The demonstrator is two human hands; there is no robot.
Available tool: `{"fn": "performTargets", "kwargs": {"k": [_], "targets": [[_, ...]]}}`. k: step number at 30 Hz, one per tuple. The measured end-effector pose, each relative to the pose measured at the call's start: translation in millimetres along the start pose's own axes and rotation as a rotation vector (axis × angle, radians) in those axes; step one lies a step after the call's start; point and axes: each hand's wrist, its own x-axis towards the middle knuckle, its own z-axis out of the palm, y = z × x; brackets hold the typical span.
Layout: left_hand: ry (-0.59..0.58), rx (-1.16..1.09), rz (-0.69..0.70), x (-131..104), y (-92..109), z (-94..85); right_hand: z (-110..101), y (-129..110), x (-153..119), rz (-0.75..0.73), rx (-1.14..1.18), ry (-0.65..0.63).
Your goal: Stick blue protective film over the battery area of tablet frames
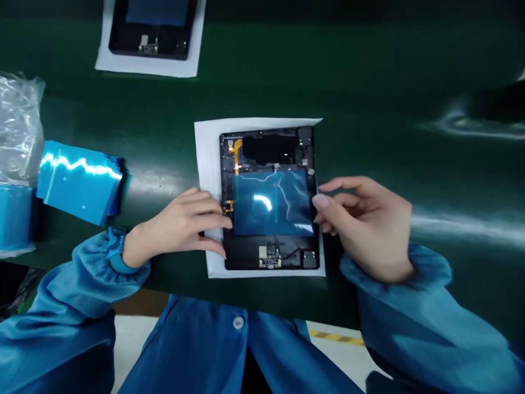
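An opened tablet lies flat with its insides facing up, showing orange ribbon cables, small boards and a black upper section. A shiny blue film-covered panel, perhaps the battery, fills its middle. My left hand rests at the tablet's left edge, fingers stretched over the frame and thumb apart, lower down. At the right edge is my right hand, thumb on the rim and the other fingers curled against the side, closed on the tablet's edge. Under the tablet lies a white sheet.
Another opened tablet lies on its own white sheet at the top left. Left of me are a stack of blue film sheets, a clear plastic bag and a blue stack. The table is dark green and glossy.
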Motion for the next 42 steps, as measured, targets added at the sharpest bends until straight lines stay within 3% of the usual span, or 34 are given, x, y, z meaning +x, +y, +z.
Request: {"fn": "performTargets", "kwargs": {"k": [3, 5, 9, 13, 18, 20, 22, 25, 27, 29, 32, 35, 42], "targets": [[0.080, 0.126, -0.029, 5, 3, -2.8, 1, 6, 7, -0.064, 0.050, 0.131], [0.060, 0.259, -0.046, 12, 6, -2.9, 1, 12, 12, -0.087, 0.064, 0.174], [-0.138, 0.467, -0.050, 37, 13, 2.6, 4, 20, 18, -0.116, 0.050, 0.148], [-0.331, 0.507, -0.073, 69, 25, 15.3, 7, 25, 21, -0.161, 0.019, 0.137], [-0.406, 0.461, -0.125, 95, 32, 29.6, 8, 31, 26, -0.206, 0.020, 0.099], [-0.394, 0.416, -0.133, 94, 27, 28.1, 6, 33, 27, -0.236, -0.031, 0.085], [-0.307, 0.351, -0.174, 84, 17, 20.8, 4, 31, 25, -0.318, -0.149, 0.089], [-0.081, 0.294, -0.335, 59, -3, 3.5, 7, 23, 13, -0.586, -0.413, 0.025], [-0.012, 0.260, -0.416, 41, -15, -6.8, 14, 15, 2, -0.783, -0.571, -0.114], [-0.050, 0.209, -0.449, 29, -24, -12.1, 24, 7, -6, -0.919, -0.700, -0.274], [-0.169, 0.159, -0.487, 21, -32, -10.4, 39, -1, -6, -0.983, -0.857, -0.440], [-0.239, 0.150, -0.502, 23, -34, -4.7, 47, -5, 6, -0.932, -0.957, -0.453], [-0.255, 0.144, -0.505, 25, -38, -0.6, 52, -11, 18, -0.903, -1.060, -0.418]]}}
